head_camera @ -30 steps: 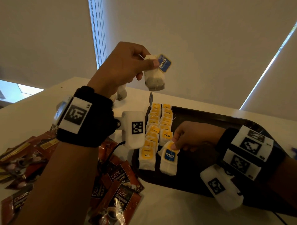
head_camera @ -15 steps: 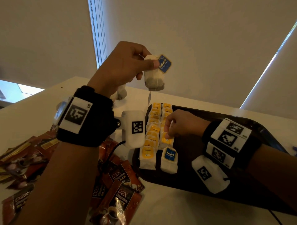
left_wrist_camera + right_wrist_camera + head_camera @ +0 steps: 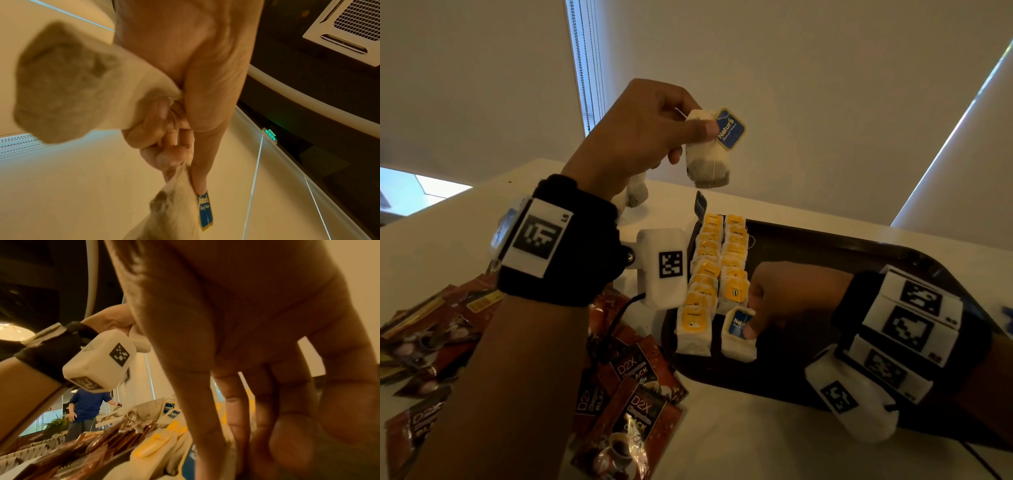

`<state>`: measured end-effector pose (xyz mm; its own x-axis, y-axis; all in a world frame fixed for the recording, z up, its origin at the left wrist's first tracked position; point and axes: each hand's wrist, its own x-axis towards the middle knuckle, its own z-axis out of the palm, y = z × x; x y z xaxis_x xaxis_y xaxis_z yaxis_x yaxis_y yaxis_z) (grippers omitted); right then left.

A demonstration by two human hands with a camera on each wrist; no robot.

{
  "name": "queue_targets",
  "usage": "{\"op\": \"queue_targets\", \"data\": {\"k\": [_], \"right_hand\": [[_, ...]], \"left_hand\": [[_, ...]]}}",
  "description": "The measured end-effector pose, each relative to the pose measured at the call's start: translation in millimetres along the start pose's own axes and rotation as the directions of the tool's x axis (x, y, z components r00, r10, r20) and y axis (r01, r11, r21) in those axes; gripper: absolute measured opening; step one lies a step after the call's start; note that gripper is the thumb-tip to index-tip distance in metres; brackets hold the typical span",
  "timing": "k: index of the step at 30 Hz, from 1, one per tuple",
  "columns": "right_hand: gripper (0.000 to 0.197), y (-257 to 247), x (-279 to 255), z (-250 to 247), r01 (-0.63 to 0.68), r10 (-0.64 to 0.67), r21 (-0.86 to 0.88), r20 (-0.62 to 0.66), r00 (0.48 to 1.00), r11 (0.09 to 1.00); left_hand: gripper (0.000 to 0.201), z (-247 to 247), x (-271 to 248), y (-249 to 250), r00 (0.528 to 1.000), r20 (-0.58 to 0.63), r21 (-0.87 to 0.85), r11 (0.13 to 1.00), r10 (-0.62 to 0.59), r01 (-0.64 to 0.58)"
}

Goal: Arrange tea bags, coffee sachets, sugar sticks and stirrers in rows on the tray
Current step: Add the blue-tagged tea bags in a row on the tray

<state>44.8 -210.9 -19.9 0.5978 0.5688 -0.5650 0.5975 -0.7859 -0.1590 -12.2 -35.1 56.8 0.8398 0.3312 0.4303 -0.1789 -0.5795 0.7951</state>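
My left hand (image 3: 698, 133) is raised above the table and pinches a blue-tag tea bag (image 3: 707, 154) between thumb and forefinger. A second tea bag (image 3: 635, 193) hangs from its lower fingers; the left wrist view shows that bag (image 3: 61, 81) large and blurred. Two rows of yellow-tag tea bags (image 3: 717, 263) lie at the left end of the dark tray (image 3: 859, 250). Another blue-tag tea bag (image 3: 736, 337) lies at the near end of the right row. My right hand (image 3: 751, 323) pinches its top, thumb on the tag (image 3: 189, 456).
Brown coffee sachets (image 3: 633, 411) are heaped on the white table left of the tray, more at the far left (image 3: 424, 329). The tray's right part is bare dark surface. A person in a blue shirt (image 3: 88, 410) stands far off.
My right hand left the near blue-tag tea bag, touched the yellow row farther back, then came back onto it. The left hand has stayed raised with its tea bags.
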Motion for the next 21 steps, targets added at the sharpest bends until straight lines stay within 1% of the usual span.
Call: {"op": "queue_targets", "data": {"k": [4,6,12,14,16,18,19,20,21], "right_hand": [[0.027,-0.6,4.5,-5.6,0.017,-0.01,0.087,-0.085,0.996,0.996],[0.021,-1.7,9.8,-6.3,0.016,-0.006,0.095,-0.108,0.994,0.995],[0.012,-2.7,19.4,-8.7,-0.048,0.06,0.282,-0.034,0.998,0.958],[0.012,-2.4,17.8,-9.3,-0.065,0.074,0.307,-0.017,0.997,0.95],[0.017,-1.5,14.4,-8.6,-0.065,0.077,0.287,-0.03,0.997,0.956],[0.031,-0.3,10.4,-7.0,-0.026,0.051,0.202,-0.122,0.991,0.979],[0.037,-0.6,7.4,-6.2,0.004,0.022,0.141,-0.183,0.983,0.99],[0.038,-1.7,3.5,-5.6,0.039,-0.019,0.081,-0.229,0.973,0.996],[0.035,-3.8,-1.2,-4.6,0.081,-0.069,0.04,-0.243,0.967,0.996]], "left_hand": [[0.02,-1.7,0.9,-0.8,1.0,-0.003,0.01,1.0,0.001,-0.001],[0.018,-1.3,0.5,-0.6,1.0,0.001,0.01,1.0,0.003,-0.003],[0.017,-2.4,-0.3,-1.5,1.0,0.001,0.006,1.0,0.001,-0.001],[0.018,-2.5,-0.1,-1.5,1.0,0.004,0.005,1.0,0.001,-0.001],[0.019,-2.3,-0.3,-0.9,1.0,0.01,0.006,1.0,0.001,-0.001],[0.02,-2.5,0.0,-0.9,1.0,0.011,0.003,1.0,-0.002,0.002],[0.02,-2.6,0.2,-1.0,1.0,0.012,0.005,1.0,-0.003,0.003],[0.021,-2.6,0.4,-1.0,1.0,0.012,0.01,1.0,-0.003,0.003],[0.021,-2.1,0.4,-0.8,1.0,0.013,0.013,1.0,-0.002,0.002]]}}
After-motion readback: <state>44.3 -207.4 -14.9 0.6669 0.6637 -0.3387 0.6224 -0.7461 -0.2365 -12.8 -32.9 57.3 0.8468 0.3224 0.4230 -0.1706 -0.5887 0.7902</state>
